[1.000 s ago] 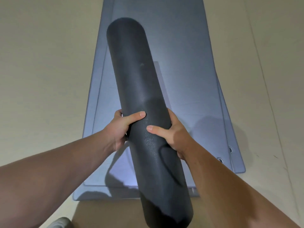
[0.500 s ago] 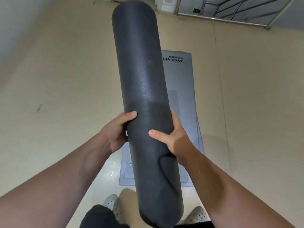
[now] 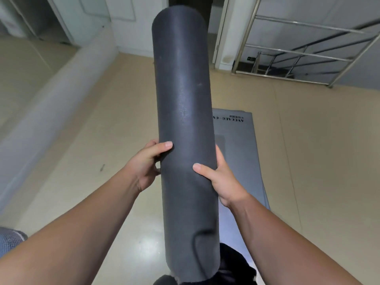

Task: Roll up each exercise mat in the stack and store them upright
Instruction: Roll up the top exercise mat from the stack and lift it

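Rolled mat held near upright, off the floor, left hand and right hand wrapped around its middle. Flat mats on floor behind. Likely carrying to storage: keep squeezing so roll stays tight, set bottom end down flat.

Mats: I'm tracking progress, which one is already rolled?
The dark mat, held by the left hand and right hand, is rolled; the lighter grey mats lie flat on the floor.

Open floor lies centre-left; low wall bounds the left, metal railing the upper right.
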### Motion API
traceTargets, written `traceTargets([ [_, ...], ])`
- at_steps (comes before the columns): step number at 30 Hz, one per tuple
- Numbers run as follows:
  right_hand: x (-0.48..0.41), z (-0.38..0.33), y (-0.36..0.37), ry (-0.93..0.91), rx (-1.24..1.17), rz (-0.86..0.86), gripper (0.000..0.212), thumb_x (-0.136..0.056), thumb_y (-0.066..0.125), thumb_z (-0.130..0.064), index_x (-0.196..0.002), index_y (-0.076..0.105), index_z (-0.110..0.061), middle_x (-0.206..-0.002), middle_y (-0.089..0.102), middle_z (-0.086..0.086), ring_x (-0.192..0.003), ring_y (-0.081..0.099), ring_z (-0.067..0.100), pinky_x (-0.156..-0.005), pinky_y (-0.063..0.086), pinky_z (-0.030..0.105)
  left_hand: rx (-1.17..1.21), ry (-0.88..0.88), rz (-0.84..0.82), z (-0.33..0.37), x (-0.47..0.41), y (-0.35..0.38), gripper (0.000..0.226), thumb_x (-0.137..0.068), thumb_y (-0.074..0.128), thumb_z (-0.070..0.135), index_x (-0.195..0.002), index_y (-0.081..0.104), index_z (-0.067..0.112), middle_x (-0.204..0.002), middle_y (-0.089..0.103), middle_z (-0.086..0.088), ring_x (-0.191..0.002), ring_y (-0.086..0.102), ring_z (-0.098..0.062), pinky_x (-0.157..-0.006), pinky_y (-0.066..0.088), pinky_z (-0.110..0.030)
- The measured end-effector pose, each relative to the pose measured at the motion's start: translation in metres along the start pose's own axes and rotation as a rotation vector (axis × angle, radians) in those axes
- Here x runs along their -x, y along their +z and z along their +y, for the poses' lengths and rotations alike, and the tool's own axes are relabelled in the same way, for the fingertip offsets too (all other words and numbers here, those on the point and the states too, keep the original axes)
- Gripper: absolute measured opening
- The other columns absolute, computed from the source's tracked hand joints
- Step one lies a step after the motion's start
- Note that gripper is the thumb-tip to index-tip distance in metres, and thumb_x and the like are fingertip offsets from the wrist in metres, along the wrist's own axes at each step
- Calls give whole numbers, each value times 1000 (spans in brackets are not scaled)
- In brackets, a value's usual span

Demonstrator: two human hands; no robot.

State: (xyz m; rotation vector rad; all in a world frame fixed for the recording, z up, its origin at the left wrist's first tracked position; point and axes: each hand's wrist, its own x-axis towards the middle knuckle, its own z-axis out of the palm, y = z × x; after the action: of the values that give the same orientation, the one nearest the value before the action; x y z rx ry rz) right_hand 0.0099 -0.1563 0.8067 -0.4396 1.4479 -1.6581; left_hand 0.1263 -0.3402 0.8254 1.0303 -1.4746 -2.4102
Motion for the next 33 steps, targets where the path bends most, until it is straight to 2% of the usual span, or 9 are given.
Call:
traceTargets([
  [2,-25,-9,8,-13,-27,-7,71,-93,69,4,-150,44,-31,-134,70,0,-122,69,22,-90,60,32,-25,35,-24,21,-14,-9,69,-52,81,42,-115,62,22,-114,71,8,-108,63,-13,-86,47,-38],
  [5,-77,-15,22,-28,-42,-23,71,-93,70,-2,-152,42,-32,-139,67,1,-126,66,24,-96,58,38,-69,68,-3,55,-47,-27,81,-50,84,39,-126,62,22,-124,72,5,-114,65,-14,-96,46,-44],
  [10,-204,-33,51,-29,-74,-22,78,-87,76,-40,-155,37,-44,-145,62,-9,-133,61,17,-114,46,50,-100,114,38,129,-137,-70,80,-47,85,37,-122,60,24,-113,75,8,-103,70,-8,-98,45,-43],
  [15,-359,-80,79,-62,-86,-28,74,-88,74,-30,-154,42,-34,-142,66,-1,-130,64,23,-110,50,48,-98,135,49,226,-250,-118,66,-48,85,33,-110,62,27,-108,76,9,-95,72,-6,-93,46,-42],
  [18,-441,-113,103,-59,-39,-53,68,-90,70,-27,-153,44,-34,-140,67,-5,-128,64,20,-109,50,44,-70,151,81,284,-305,-149,63,-48,85,34,-105,62,28,-102,76,11,-89,72,-3,-85,46,-38],
  [22,-535,-140,144,-49,-42,-55,66,-87,72,-27,-149,49,-34,-136,69,-6,-124,67,17,-93,58,30,-26,161,124,344,-369,-198,80,-47,84,36,-122,61,24,-107,76,10,-99,71,-6,-95,47,-40],
  [27,-656,-151,201,-30,-47,-28,68,-86,75,-28,-149,49,-36,-134,70,-5,-121,69,18,-93,58,33,7,189,144,408,-457,-280,100,-48,86,30,-140,47,33,-111,77,8,-94,74,-5,-97,48,-45],
  [30,-726,-157,243,-42,-32,6,72,-85,80,-29,-150,49,-36,-134,70,-6,-121,69,18,-94,59,34,10,185,131,449,-513,-338,93,-58,83,24,-142,44,34,-110,77,9,-94,73,-6,-98,48,-49],
  [33,-790,-170,288,-36,-35,63,75,-80,80,-34,-148,48,-38,-131,71,-8,-117,70,17,-91,60,34,-24,148,69,499,-561,-392,86,-60,83,26,-138,48,36,-119,74,6,-111,66,-14,-91,48,-43],
])
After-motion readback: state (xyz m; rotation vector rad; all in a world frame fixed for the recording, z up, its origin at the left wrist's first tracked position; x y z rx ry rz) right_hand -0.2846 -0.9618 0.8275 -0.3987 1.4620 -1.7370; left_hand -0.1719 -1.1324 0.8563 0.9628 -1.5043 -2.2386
